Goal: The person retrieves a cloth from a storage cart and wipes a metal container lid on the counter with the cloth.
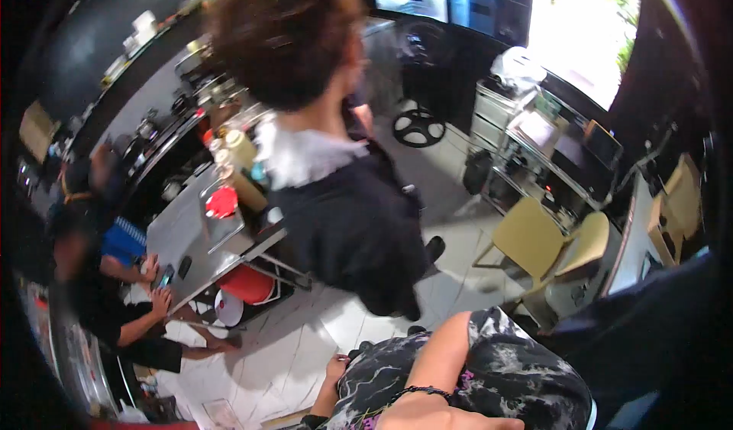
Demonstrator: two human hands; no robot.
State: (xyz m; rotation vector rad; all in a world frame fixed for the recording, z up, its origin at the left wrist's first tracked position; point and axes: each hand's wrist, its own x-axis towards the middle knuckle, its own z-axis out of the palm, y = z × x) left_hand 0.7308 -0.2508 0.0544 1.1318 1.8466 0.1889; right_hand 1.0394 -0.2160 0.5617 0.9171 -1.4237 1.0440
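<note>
Since my right arm (443, 357) is bent right up toward the camera, a lot of the bottom of the view is just forearm, a black bracelet (424, 389) and the back of my right hand (439, 418). The fingers run off the bottom edge, so can't tell if they're wide, narrow or holding anything. My left hand (336, 366) is lower down, just beside the front of my black-and-white shirt (527, 365); its fingers look kinda curled, but it's too small to tell whether it's gripping something. The shirt sits at the bottom of the view, partly behind that right forearm. Past that there's pale tiled floor (267, 357), and a person in black (343, 224) standing side-on with white cloth (305, 155) round the neck. Over at left, other hands (159, 300) are at a phone (166, 277) on a steel surface (179, 231), with a dark slab (185, 266) near it. Bottles (241, 147) and a red-topped tub (222, 202) are farther along, and a red bucket (249, 283) is underneath. Over right, a yellow chair (527, 235) stands near a loaded cart (534, 136).
</note>
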